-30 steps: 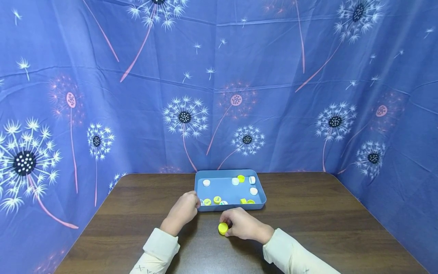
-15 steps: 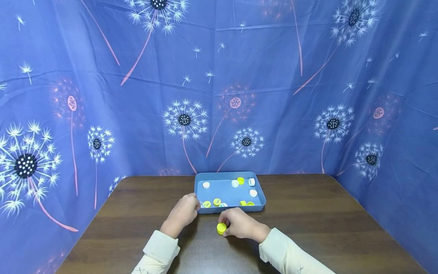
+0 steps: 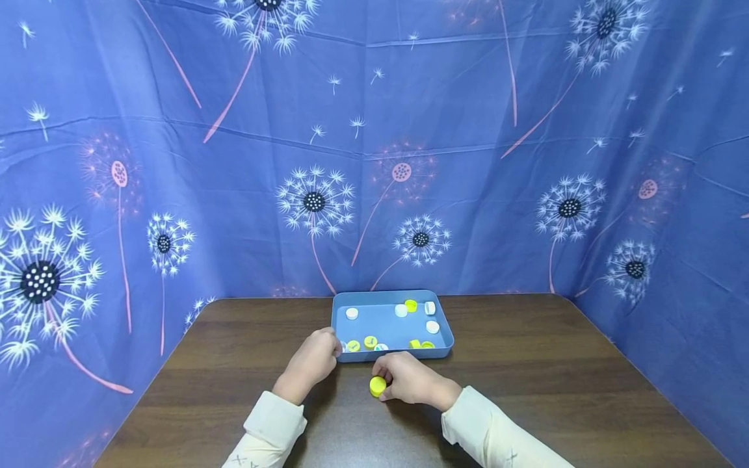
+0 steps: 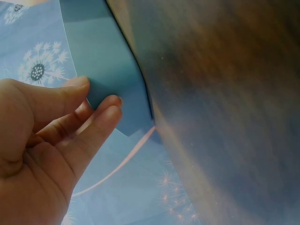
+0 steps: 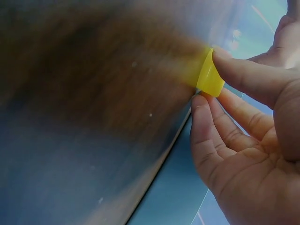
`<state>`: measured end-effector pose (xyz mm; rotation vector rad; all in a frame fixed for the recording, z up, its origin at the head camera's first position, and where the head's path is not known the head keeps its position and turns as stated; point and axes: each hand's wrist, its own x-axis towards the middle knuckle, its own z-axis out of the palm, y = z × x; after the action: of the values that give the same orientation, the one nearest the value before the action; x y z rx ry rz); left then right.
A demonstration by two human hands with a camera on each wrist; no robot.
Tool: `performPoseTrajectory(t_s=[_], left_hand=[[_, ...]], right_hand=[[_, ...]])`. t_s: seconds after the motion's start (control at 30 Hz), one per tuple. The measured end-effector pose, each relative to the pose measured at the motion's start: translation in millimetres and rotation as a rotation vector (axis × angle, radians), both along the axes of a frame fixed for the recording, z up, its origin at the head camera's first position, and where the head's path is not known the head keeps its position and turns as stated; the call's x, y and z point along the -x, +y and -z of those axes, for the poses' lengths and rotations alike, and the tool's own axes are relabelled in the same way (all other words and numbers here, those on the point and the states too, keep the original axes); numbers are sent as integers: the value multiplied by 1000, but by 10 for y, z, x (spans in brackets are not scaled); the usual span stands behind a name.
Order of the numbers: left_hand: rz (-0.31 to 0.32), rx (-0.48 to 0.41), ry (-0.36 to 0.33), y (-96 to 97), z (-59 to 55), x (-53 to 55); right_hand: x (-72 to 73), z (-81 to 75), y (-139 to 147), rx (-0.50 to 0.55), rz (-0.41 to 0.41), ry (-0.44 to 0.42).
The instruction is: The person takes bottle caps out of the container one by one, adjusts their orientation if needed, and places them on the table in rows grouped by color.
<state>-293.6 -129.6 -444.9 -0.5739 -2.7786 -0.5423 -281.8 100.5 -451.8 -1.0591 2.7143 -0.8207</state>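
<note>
In the head view my left hand (image 3: 310, 364) is at the front left corner of a shallow blue tray (image 3: 392, 355). The left wrist view shows its thumb and fingertips pinching the tray wall (image 4: 101, 47) at the rim. Just in front of the tray, my right hand (image 3: 409, 379) pinches a yellow bottle cap (image 3: 378, 386) low over the wooden table. The right wrist view has this yellow cap (image 5: 212, 77) between thumb and fingertips, at the tabletop. Inside the tray lie several white caps (image 3: 432, 327) and yellow caps (image 3: 370, 342), some partly hidden by the front wall.
A brown wooden table (image 3: 234, 351) surrounds the tray on its sides and front. Behind and on both sides hangs a blue cloth (image 3: 374, 97) printed with dandelions, close to the tray's back edge.
My right hand has shifted slightly left with the yellow bottle cap. The left hand keeps its hold on the tray, and the view has tilted a little.
</note>
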Motion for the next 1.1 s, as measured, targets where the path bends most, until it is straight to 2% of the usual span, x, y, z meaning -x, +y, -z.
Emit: performPoseTrajectory(t_s=[0.17,0.43,0.53,0.67,0.87,1.0,1.1], left_hand=[[1,-4,1,2,-11,0],[-2,-10,-8,-1,13,7],[5,-8,8,0,12,12],[1,-7,27,1,-6,12],[-8,-8,19,1,-5,12],[6,-12,36,-2,-2,8],[12,-12,49,-3,-7,-1]], right_hand=[[-13,-11,36,15,1,16],[-52,-30,146,85,34,-11],[-72,-81,212,144,29,-9],[-62,-199,308,230,40,38],[50,-329,471,309,140,126],[184,-319,574,284,186,213],[286,-278,639,247,200,238]])
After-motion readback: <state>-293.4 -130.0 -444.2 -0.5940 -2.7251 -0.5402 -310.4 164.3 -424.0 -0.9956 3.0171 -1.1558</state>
